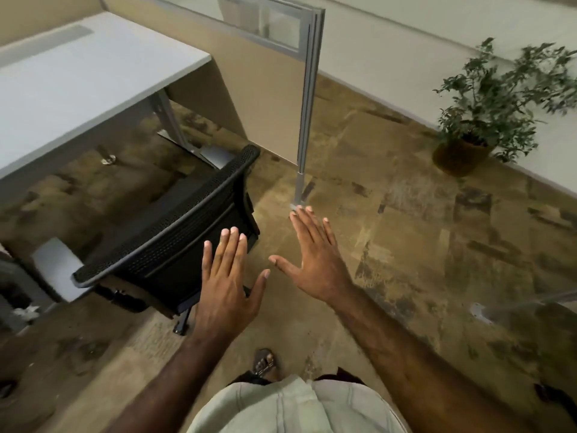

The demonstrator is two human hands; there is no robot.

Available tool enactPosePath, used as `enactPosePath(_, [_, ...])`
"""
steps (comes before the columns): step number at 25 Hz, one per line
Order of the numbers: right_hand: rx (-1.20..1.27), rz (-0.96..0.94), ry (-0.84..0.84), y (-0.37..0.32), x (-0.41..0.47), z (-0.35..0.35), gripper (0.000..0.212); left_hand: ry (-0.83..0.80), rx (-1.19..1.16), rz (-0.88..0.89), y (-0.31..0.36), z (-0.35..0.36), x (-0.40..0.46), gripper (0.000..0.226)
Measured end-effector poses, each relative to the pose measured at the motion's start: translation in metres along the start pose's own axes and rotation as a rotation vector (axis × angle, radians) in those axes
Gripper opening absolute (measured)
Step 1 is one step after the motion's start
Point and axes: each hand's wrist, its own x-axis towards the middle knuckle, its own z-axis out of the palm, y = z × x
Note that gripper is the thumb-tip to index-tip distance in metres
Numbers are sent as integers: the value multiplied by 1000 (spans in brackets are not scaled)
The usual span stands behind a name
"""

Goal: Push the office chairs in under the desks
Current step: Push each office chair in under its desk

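Black mesh chair (175,226) sits just beyond the left hand (226,276); both hands spread, empty.

No text, label, brand, number or sign can be read anywhere in this view.
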Motion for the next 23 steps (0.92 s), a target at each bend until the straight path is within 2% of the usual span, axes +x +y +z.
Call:
enactPosePath(9, [123, -337, 67, -22, 95, -11, 95, 270, 35, -158, -8, -26, 33, 75])
enactPosePath(13, [163, -527, 19, -24, 145, -18, 90, 346, 148, -415, -3, -40, 45, 77])
enactPosePath(18, [159, -591, -147, -28, 187, -11, 82, 174, 219, -784, -16, -53, 32, 81])
enactPosePath(21, [131, -551, -248, -27, 210, -7, 80, 63, 250, -821, -22, -58, 17, 86])
enactPosePath(23, [40, -561, -248, -23, 217, 0, 78, 25, 238, -846, -21, -57, 16, 86])
